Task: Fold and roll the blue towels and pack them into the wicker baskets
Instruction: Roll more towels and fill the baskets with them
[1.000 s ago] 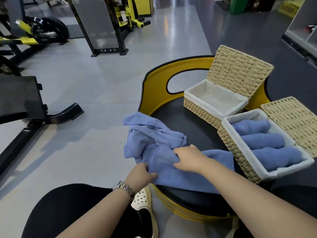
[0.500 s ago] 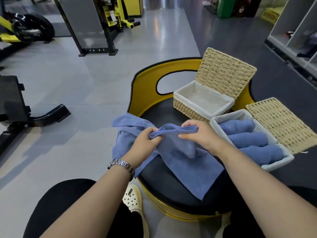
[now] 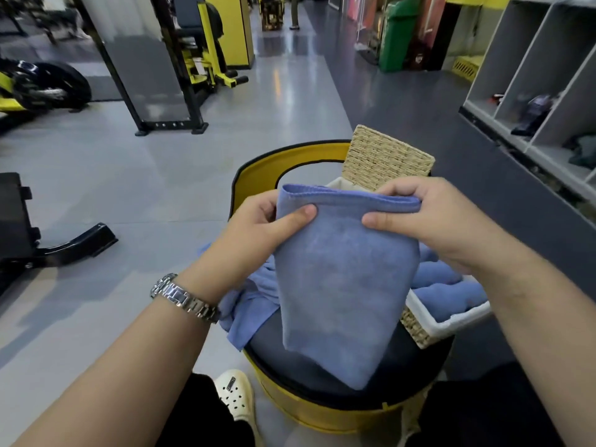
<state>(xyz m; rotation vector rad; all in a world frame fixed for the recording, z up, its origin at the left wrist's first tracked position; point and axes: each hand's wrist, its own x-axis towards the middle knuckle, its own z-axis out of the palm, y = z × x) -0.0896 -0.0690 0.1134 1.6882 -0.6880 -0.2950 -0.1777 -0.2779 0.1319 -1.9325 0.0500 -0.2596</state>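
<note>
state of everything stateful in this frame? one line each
Left hand: pinching the held towel's top left corner.
Right hand: pinching its top right corner.
Held towel: folded, hanging off the stool.
Loose towel: crumpled on the stool.
Far basket: lid raised; contents hidden.
Near basket: open, rolled towels inside.

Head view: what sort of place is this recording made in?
Most likely a gym. A yellow-and-black exercise machine and a weight plate stand on the grey floor, and open cubby shelves line the right wall. The hands hold up a blue towel.
</note>
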